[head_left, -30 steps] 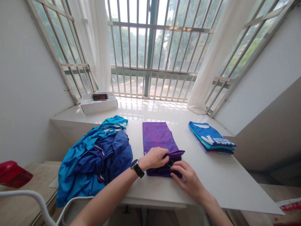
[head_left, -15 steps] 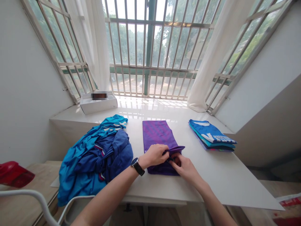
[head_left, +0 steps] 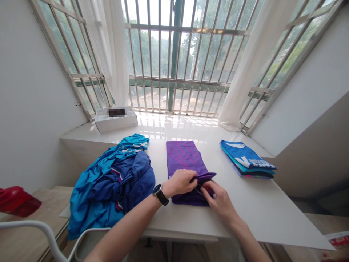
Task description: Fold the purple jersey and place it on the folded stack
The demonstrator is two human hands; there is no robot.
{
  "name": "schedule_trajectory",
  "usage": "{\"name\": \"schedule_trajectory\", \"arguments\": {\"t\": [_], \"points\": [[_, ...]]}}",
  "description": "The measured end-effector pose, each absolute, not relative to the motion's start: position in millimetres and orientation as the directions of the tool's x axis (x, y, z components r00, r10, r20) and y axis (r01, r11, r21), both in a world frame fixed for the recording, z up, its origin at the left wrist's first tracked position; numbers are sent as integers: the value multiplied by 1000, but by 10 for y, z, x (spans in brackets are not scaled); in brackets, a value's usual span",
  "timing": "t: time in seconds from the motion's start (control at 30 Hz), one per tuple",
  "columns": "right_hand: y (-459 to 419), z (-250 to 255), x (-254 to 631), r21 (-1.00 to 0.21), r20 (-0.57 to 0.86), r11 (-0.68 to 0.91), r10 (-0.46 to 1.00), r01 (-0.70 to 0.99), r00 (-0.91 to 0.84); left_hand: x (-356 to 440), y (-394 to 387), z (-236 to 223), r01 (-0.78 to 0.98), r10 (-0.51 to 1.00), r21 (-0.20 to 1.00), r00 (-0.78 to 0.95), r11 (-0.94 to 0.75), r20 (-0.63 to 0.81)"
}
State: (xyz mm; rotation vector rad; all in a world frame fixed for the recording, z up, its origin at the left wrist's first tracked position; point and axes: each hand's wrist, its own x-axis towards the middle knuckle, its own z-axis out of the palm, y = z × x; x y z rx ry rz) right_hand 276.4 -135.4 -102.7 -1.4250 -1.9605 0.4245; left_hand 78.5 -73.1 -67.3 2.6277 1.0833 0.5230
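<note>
A purple shirt (head_left: 185, 156), folded into a narrow shape, lies flat on the white table (head_left: 245, 207) in front of me. My left hand (head_left: 184, 181), with a black watch (head_left: 160, 194) on the wrist, pinches a lifted fold near the shirt's lower end. Just right of it, my right hand (head_left: 218, 196) has thumb and fingers closed around the fabric under that raised flap. The fingertips of the right hand are partly hidden by cloth.
On the left, a loose heap of light blue (head_left: 89, 182) and dark blue clothes (head_left: 136, 178) hangs over the table edge. A stack of folded shirts (head_left: 248, 158) lies on the right. A white box (head_left: 117, 122) stands on the sill, below barred windows. A white chair frame (head_left: 40, 227) is at lower left.
My right hand has shifted slightly, its thumb and fingers drawing closer at the fabric. My left hand still holds the fold. The whole view has moved a little.
</note>
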Motion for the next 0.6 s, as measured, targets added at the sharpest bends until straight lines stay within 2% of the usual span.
{"name": "schedule_trajectory", "arguments": {"t": [0.1,0.2,0.43,0.6], "points": [[-1431,-1006,2774,-493,467,573,809,655,-356,786,-742,-667,633,719,352,658,-689,223],[-1470,-1001,2784,-386,499,680,722,623,-479,794,-754,-667,634,714,343,670,-693,206],[-1521,-943,2727,-251,393,715,691,653,-606,800,-739,-719,642,713,332,679,-692,174],[-1541,-977,2729,-162,415,740,651,652,-635,793,-726,-733,646,711,313,680,-696,178]]}}
